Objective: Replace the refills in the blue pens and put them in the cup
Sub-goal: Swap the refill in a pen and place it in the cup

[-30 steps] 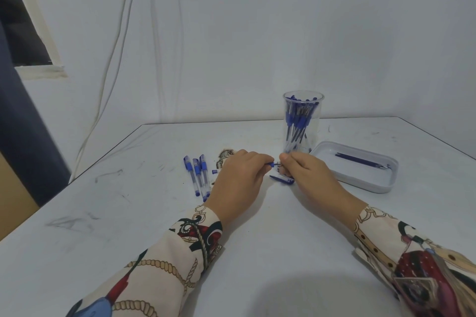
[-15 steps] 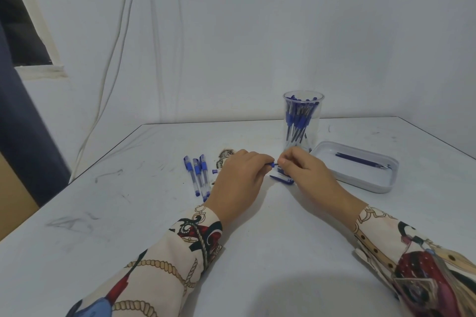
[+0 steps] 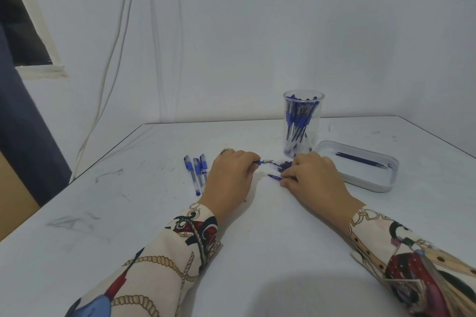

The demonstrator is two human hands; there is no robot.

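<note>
- The left hand lies knuckles-up on the white tabletop with its fingers curled round a blue pen with a bare metal tip; only the tip end shows past the fingertips, pointing right.
- The right hand is also curled, fingers down on the table. It pinches a small dark-blue pen cap, which lies just in front of its fingertips. Its upper fingers meet a dark blurred piece near the pen's tip; it may be a second loose part, but the view is too smeared to say.
- The two hands are close but not touching, with a small gap between tip and cap.
- Judging by the bare tip and the cap, the step in hand is closing up a refilled pen.
- The next move calls for lining the cap up with the tip, pressing it home, then carrying the pen to the tall clear plastic cup, which stands just behind the right hand and already holds many blue pens.
- Three capped blue pens lie side by side left of the left hand.
- A dark-blue refill lies in the shallow white tray to the right.
</note>
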